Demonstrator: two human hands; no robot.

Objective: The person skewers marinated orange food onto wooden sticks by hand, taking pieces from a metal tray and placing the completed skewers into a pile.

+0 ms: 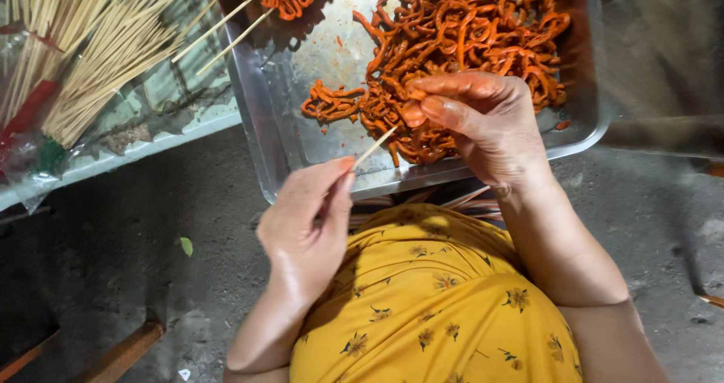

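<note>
We pinch a thin, stiff skewer [375, 147] in our left hand [308, 228]; our right hand [483, 123] nips soft, oily strips [452, 36], best gripped mid-length, over the tray [260, 119].

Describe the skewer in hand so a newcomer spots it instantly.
Start at the metal tray of orange-red strips. At its near edge, the left hand pinches one thin bamboo skewer. Unlike the bundled skewers at upper left, it is alone, pointing at the right hand.

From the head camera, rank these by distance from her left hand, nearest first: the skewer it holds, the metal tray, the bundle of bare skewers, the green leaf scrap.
1. Skewer, pinched in the left hand.
2. Metal tray, just ahead.
3. Green leaf scrap, on the ground to the left.
4. Bundle of bare skewers, far upper left.
</note>
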